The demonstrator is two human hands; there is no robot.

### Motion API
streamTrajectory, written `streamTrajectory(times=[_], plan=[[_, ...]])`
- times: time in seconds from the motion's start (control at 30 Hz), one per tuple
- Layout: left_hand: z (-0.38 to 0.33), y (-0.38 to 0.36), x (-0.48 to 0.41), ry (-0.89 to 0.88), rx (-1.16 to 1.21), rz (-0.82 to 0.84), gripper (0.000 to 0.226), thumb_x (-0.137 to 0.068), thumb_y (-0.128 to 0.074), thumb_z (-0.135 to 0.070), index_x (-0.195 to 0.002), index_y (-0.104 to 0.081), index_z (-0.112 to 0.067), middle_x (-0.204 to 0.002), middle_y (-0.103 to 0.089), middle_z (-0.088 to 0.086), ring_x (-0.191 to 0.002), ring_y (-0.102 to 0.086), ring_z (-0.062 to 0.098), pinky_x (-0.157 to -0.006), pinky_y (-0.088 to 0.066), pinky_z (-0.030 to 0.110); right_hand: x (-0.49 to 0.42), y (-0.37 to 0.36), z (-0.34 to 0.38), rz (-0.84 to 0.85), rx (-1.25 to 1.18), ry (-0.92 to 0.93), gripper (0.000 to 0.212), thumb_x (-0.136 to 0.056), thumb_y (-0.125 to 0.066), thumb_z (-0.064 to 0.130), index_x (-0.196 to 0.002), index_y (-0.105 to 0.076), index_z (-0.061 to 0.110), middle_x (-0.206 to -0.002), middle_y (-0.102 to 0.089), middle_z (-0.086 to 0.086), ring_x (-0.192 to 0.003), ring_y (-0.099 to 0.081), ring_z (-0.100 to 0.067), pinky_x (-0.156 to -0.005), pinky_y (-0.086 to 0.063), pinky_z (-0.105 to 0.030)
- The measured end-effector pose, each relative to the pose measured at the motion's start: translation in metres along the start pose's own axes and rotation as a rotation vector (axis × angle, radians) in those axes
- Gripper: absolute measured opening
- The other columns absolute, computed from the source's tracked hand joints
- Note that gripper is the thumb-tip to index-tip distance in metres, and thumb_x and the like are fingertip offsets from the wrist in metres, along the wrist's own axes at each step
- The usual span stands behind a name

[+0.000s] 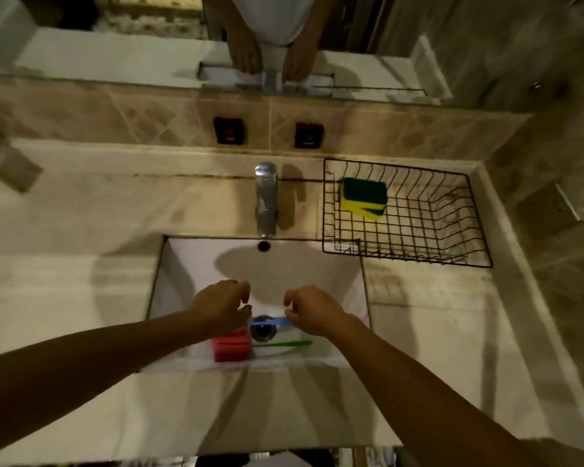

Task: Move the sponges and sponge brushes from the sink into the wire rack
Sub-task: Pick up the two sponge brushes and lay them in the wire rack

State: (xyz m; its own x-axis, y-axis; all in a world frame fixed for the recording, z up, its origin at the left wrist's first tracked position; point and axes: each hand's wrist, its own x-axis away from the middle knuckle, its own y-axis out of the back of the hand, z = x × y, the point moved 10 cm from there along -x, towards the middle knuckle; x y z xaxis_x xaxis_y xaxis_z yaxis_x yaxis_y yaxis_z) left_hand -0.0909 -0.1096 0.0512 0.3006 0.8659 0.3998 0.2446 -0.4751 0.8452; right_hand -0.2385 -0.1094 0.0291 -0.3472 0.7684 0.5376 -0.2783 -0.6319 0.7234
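A red sponge [231, 347] lies in the white sink [182, 264] near its front edge. Beside it a blue brush handle [268, 321] crosses the drain, and a green brush handle [282, 343] lies nearer the front. My left hand [221, 306] hovers over the red sponge with fingers curled and apart. My right hand [312, 310] has its fingertips pinched at the right end of the blue handle. Two yellow-and-green sponges [363, 197] sit stacked in the black wire rack [452, 244] on the counter to the right of the tap.
A chrome tap [266, 198] stands behind the sink at centre. Two dark wall switches [229, 130] sit on the tiled backsplash, under a mirror [250, 35] that reflects my hands. A pale counter [64, 214] surrounds the sink; a wall closes the right side.
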Motion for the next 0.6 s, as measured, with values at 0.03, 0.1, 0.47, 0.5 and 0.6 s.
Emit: streamTrajectory(times=[0.03,0.1,0.47,0.5,0.6], plan=[[0.011,-0.009,0.002,0.041,0.015,0.026,0.014,-0.086,-0.058,-0.036,-0.087,-0.051,-0.023,-0.085,-0.054,-0.003,-0.074,-0.051,0.014,-0.056,-0.034,0.025,-0.004,-0.012,-0.001,0.028,0.007,-0.002,0.023,-0.088,-0.060,0.028,-0.109,-0.064,0.019,-0.104,-0.068,-0.011,-0.086,-0.063,-0.027,-0.075,-0.053,-0.036],[0.029,-0.027,0.006,0.101,0.038,0.070,0.014,-0.085,-0.058,-0.033,-0.087,-0.052,-0.021,-0.087,-0.058,0.000,-0.076,-0.052,0.017,-0.059,-0.038,0.029,-0.010,-0.032,-0.006,0.068,0.020,-0.006,0.019,-0.087,-0.059,0.025,-0.103,-0.067,0.019,-0.100,-0.068,-0.011,-0.084,-0.063,-0.029,-0.072,-0.054,-0.037],[0.023,-0.113,0.011,-0.003,0.151,0.127,0.010,-0.081,-0.066,-0.037,-0.080,-0.066,-0.027,-0.087,-0.066,-0.011,-0.074,-0.061,0.005,-0.056,-0.038,0.014,-0.054,-0.103,-0.051,0.034,0.126,0.040,0.040,-0.093,-0.045,0.003,-0.130,-0.056,0.014,-0.120,-0.056,-0.016,-0.106,-0.050,-0.034,-0.085,-0.049,-0.041],[0.017,-0.117,0.008,-0.051,0.085,0.102,0.010,-0.083,-0.065,-0.035,-0.083,-0.067,-0.026,-0.089,-0.067,-0.009,-0.076,-0.061,0.007,-0.058,-0.037,0.014,-0.059,-0.108,-0.054,0.049,0.148,0.053,0.041,-0.094,-0.043,0.003,-0.132,-0.054,0.014,-0.122,-0.055,-0.016,-0.108,-0.049,-0.034,-0.086,-0.049,-0.041],[-0.006,-0.118,-0.003,-0.191,-0.083,0.022,0.010,-0.082,-0.065,-0.030,-0.087,-0.069,-0.022,-0.093,-0.070,-0.001,-0.084,-0.061,0.018,-0.068,-0.050,0.028,-0.071,-0.121,-0.064,0.095,0.212,0.055,0.034,-0.091,-0.047,0.002,-0.123,-0.055,0.010,-0.120,-0.052,-0.016,-0.108,-0.049,-0.034,-0.080,-0.049,-0.040]])
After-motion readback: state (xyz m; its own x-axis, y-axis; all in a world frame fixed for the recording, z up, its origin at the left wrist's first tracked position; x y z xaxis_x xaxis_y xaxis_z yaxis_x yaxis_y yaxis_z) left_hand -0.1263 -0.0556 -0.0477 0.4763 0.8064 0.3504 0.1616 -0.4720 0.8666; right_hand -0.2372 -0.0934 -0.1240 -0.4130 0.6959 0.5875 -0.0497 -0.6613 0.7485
